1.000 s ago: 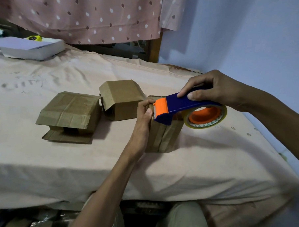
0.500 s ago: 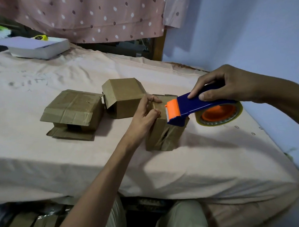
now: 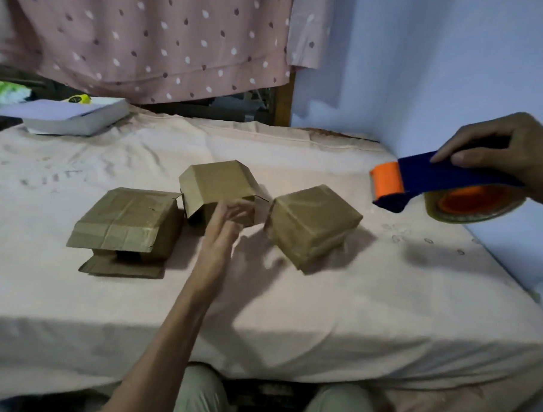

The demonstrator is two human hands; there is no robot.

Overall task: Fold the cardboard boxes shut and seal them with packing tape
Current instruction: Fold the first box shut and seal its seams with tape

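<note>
Three small cardboard boxes lie on the cloth-covered table (image 3: 300,313). The taped box (image 3: 311,222) rests on the right, shut and alone. A middle box (image 3: 216,189) lies on its side with its flaps open. The left box (image 3: 128,224) has loose flaps spread at its front. My left hand (image 3: 224,226), blurred, hovers with fingers extended in front of the middle box, holding nothing. My right hand (image 3: 507,152) grips the blue and orange tape dispenser (image 3: 434,183) in the air at the right, away from the boxes.
A white flat box (image 3: 76,117) with a yellow item on it sits at the table's back left. A dotted pink curtain (image 3: 163,45) hangs behind. A blue wall (image 3: 444,58) borders the table on the right. Flattened cardboard lies under the table's front edge.
My left hand let go of the taped box, which now lies flat, and moved left toward the middle box. My right hand carried the dispenser off the box to the right.
</note>
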